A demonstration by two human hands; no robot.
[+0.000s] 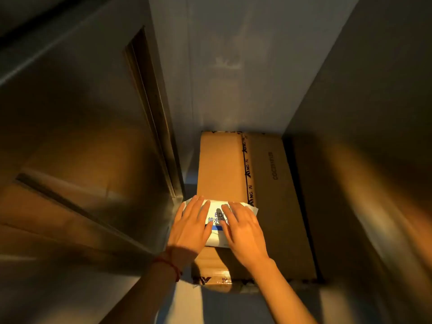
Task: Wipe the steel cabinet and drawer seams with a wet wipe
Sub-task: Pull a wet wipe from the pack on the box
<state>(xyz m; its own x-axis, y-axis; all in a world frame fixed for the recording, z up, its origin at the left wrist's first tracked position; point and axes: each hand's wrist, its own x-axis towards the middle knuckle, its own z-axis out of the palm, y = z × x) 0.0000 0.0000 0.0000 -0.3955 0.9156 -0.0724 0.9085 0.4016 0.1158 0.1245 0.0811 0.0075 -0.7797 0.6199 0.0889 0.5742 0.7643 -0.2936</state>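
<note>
I see left hand [190,226] and right hand [243,232] flat on white wet-wipe pack [216,218], fingers straight, slightly spread. Pack lies on cardboard box [268,183], steel cabinet [81,136] at left.

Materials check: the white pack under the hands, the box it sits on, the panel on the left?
Pack: looks like soft white plastic film with blue print, slightly crinkled at its edge. Box: brown matte cardboard, its seam sealed with printed tape. Panel: apparently brushed steel, with streaky warm reflections. Both hands rest flat on the pack.
</note>
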